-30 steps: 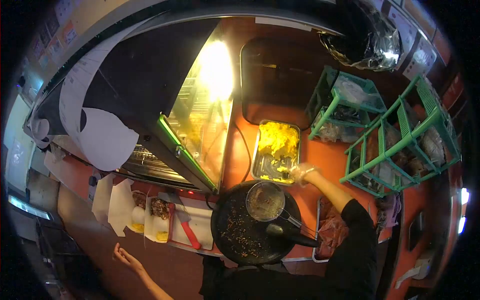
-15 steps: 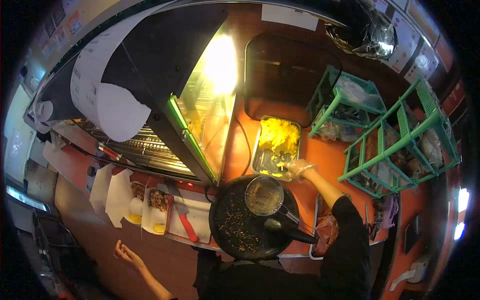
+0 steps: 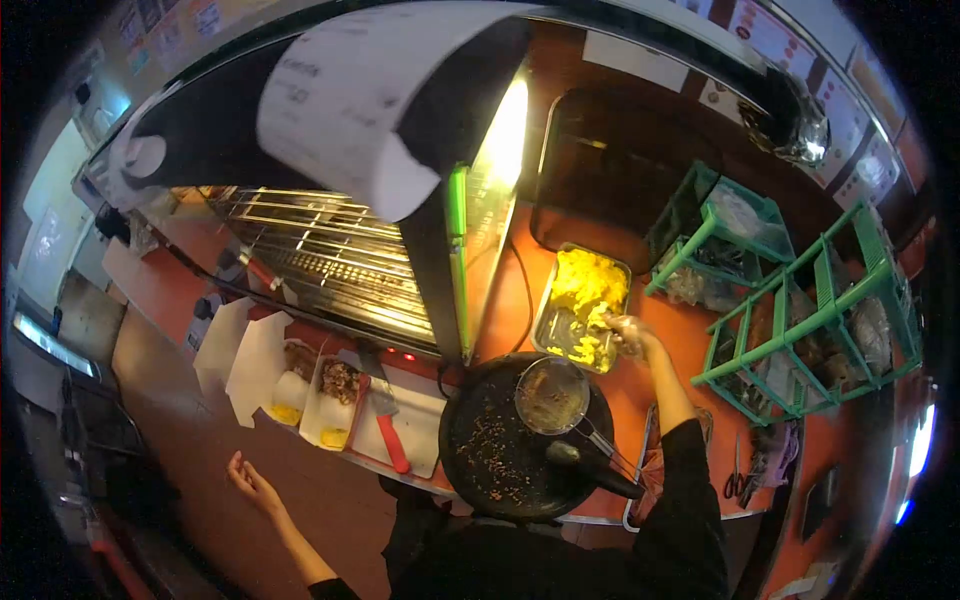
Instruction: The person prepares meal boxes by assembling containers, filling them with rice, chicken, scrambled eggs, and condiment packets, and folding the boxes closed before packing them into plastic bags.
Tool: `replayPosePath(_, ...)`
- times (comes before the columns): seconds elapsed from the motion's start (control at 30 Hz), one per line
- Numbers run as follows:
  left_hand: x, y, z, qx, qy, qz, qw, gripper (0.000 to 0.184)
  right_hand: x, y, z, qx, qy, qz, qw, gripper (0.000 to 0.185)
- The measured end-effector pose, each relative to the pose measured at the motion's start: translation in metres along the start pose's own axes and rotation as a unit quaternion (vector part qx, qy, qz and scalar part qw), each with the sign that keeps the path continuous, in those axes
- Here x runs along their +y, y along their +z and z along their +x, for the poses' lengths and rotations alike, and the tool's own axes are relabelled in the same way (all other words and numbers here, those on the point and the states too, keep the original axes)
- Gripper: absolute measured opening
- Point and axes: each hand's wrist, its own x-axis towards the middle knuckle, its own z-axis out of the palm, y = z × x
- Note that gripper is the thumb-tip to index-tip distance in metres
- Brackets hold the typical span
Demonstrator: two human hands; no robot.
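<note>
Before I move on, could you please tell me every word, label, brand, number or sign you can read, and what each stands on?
None can be read with certainty.
Curled white paper sheet: dark print, too blurred.
Small rectangular posters on the upper-left wall: too small.
White rectangular cards with red marks, upper right: too small.
Small glowing red lights: no figures legible.

On the near side of the round black pan [image 3: 475, 475], the person's torso [image 3: 500, 565] is clad in plain black cloth. To the pan's right, a loose black sleeve [image 3: 682, 505] ends near the elbow, leaving the forearm bare. Beyond the pan, the right hand [image 3: 630, 338] wears a thin, see-through, crinkled glove. Left of the pan, the left hand [image 3: 255, 485] is bare, its arm meeting another black sleeve [image 3: 333, 590] at the picture's lower edge.
</note>
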Motion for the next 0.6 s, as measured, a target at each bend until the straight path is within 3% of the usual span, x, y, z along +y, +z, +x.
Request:
replayPosePath(0.03, 0.004, 0.002, 0.002, 0.002, -0.014, 0.006, 1.0, 0.029, -0.005, 0.001, -0.015, -0.018, -0.002, 0.035, 0.999, 0.036)
replayPosePath(0.1, -0.021, 0.018, 0.019, 0.038, 0.014, -0.135, 0.99, 0.028, 0.018, -0.008, -0.001, -0.024, -0.247, -0.098, 0.964, 0.031)
replayPosePath(0.13, -0.023, 0.017, 0.025, 0.025, -0.034, -0.08, 0.996, 0.031, 0.02, -0.009, 0.0, -0.094, -0.175, 0.036, 0.98, 0.028)
replayPosePath(0.17, -0.005, 0.011, 0.032, 0.02, -0.024, -0.01, 0.999, 0.035, 0.012, -0.003, -0.011, -0.14, -0.089, 0.168, 0.972, 0.025)
replayPosePath(0.2, -0.05, 0.029, 0.05, 0.04, -0.008, -0.188, 0.981, 0.041, -0.009, 0.018, -0.041, -0.142, -0.071, 0.168, 0.973, 0.023)
replayPosePath(0.27, -0.005, 0.015, 0.073, -0.03, -0.036, 0.072, 0.996, 0.055, -0.054, 0.068, -0.105, -0.153, -0.074, 0.111, 0.979, 0.02)
replayPosePath(0.33, -0.014, 0.026, 0.102, -0.082, 0.003, 0.039, 0.996, 0.071, -0.09, 0.126, -0.156, -0.172, -0.081, 0.079, 0.979, 0.02)
replayPosePath(0.37, -0.009, 0.032, 0.113, -0.119, -0.001, -0.014, 0.993, 0.068, -0.079, 0.131, -0.135, -0.159, -0.199, -0.122, 0.959, 0.025)
replayPosePath(0.43, -0.015, 0.043, 0.123, -0.152, -0.004, -0.072, 0.986, 0.065, -0.091, 0.176, -0.146, -0.122, -0.242, -0.225, 0.936, 0.031)
replayPosePath(0.5, -0.038, 0.062, 0.119, -0.307, -0.075, -0.174, 0.933, 0.064, -0.116, 0.242, -0.161, -0.187, -0.2, -0.14, 0.951, 0.029)
replayPosePath(0.6, -0.048, 0.076, 0.099, -0.323, 0.022, -0.144, 0.935, 0.045, -0.157, 0.362, -0.17, -0.335, -0.076, 0.02, 0.939, 0.027)
